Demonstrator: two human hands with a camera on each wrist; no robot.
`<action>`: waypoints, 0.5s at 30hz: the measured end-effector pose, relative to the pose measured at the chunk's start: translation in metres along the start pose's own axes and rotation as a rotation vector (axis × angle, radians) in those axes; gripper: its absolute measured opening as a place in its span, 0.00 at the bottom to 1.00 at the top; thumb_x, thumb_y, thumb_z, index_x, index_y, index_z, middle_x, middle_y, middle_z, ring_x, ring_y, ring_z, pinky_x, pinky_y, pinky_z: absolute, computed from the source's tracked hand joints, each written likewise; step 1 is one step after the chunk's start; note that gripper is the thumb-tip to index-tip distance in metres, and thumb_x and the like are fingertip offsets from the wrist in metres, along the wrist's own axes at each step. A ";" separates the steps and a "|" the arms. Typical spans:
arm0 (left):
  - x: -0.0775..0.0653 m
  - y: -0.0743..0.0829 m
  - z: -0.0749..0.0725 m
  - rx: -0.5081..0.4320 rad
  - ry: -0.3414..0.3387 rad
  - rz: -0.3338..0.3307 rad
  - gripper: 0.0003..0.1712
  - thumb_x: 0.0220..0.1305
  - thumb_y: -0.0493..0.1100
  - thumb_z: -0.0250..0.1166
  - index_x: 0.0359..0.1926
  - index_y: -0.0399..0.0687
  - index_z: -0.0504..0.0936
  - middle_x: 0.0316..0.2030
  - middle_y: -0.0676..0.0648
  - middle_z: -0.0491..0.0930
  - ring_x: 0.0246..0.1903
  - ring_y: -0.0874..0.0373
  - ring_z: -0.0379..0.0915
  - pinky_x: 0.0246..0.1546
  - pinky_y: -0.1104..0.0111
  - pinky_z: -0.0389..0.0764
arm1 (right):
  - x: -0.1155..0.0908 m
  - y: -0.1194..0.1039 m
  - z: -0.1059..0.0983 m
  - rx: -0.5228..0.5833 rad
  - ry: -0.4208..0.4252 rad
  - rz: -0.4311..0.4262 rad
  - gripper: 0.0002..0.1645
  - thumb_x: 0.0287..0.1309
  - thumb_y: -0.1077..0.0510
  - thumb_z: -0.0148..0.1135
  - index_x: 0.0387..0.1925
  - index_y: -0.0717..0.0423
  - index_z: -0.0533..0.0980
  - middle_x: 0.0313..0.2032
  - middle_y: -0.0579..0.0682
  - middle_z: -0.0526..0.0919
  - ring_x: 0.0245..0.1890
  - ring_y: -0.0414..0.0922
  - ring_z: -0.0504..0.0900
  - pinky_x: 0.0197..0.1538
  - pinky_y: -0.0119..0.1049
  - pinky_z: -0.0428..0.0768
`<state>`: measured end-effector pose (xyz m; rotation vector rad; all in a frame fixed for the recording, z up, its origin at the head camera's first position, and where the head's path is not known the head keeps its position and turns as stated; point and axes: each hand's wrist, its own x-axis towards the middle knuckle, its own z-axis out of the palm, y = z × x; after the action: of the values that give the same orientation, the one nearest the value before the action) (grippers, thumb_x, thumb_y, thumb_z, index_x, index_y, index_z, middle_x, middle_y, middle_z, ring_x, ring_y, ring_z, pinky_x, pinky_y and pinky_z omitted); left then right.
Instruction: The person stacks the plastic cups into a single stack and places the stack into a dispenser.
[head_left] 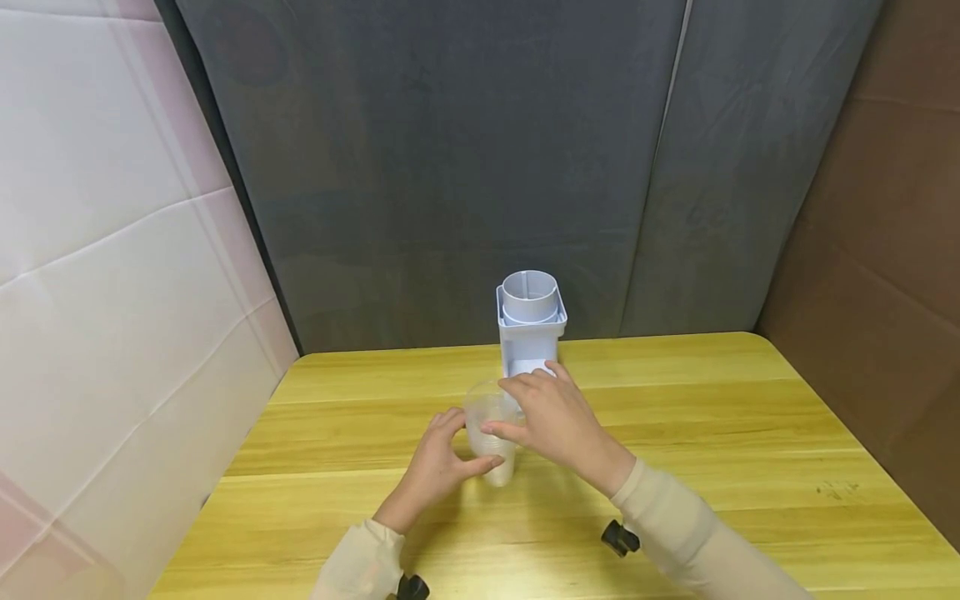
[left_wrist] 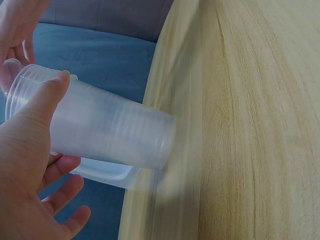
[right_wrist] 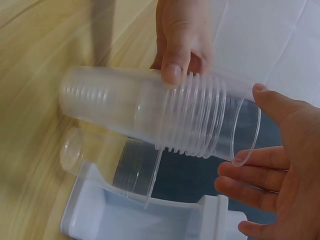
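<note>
Several clear plastic cups, nested in a stack (right_wrist: 115, 102), stand close over the table in front of me. My left hand (head_left: 435, 465) grips the stack below its rims, thumb on the near side. At the top end my right hand (head_left: 558, 421) pinches the rim of the uppermost cup (right_wrist: 245, 127) between thumb and fingers. That cup sits partly drawn out, its rim apart from the closely spaced rims below. Behind the stack is a white plastic holder (head_left: 530, 340) with a round tube at its top. A single clear cup (right_wrist: 127, 167) is beside the holder in the right wrist view.
The wood-grain table (head_left: 337, 467) has rounded far corners. A dark grey panel (head_left: 450, 167) rises behind it, with a white panel (head_left: 112, 250) at the left and a brown one (head_left: 877, 250) at the right.
</note>
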<state>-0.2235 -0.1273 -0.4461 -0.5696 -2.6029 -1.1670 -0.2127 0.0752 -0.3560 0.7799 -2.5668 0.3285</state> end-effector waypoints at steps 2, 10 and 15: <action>0.000 0.000 0.000 0.000 -0.001 0.000 0.35 0.45 0.52 0.81 0.57 0.55 0.80 0.53 0.54 0.81 0.57 0.54 0.71 0.58 0.54 0.76 | 0.000 0.000 0.001 -0.002 -0.002 -0.003 0.36 0.51 0.30 0.67 0.50 0.53 0.82 0.46 0.50 0.88 0.49 0.46 0.85 0.67 0.54 0.69; -0.001 0.000 0.000 -0.005 -0.001 0.005 0.35 0.46 0.52 0.80 0.57 0.56 0.79 0.53 0.54 0.81 0.56 0.55 0.71 0.57 0.54 0.76 | -0.001 0.000 0.005 0.001 -0.013 -0.001 0.37 0.51 0.30 0.67 0.51 0.53 0.82 0.47 0.50 0.88 0.49 0.46 0.86 0.67 0.54 0.69; -0.001 -0.001 0.000 -0.010 -0.003 0.002 0.36 0.46 0.53 0.80 0.58 0.56 0.79 0.53 0.55 0.80 0.55 0.56 0.71 0.57 0.54 0.76 | -0.002 0.000 0.008 0.012 -0.021 0.003 0.37 0.51 0.30 0.67 0.51 0.53 0.82 0.47 0.50 0.88 0.49 0.47 0.85 0.67 0.54 0.69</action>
<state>-0.2231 -0.1283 -0.4468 -0.5764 -2.5996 -1.1804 -0.2137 0.0736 -0.3639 0.7875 -2.5885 0.3383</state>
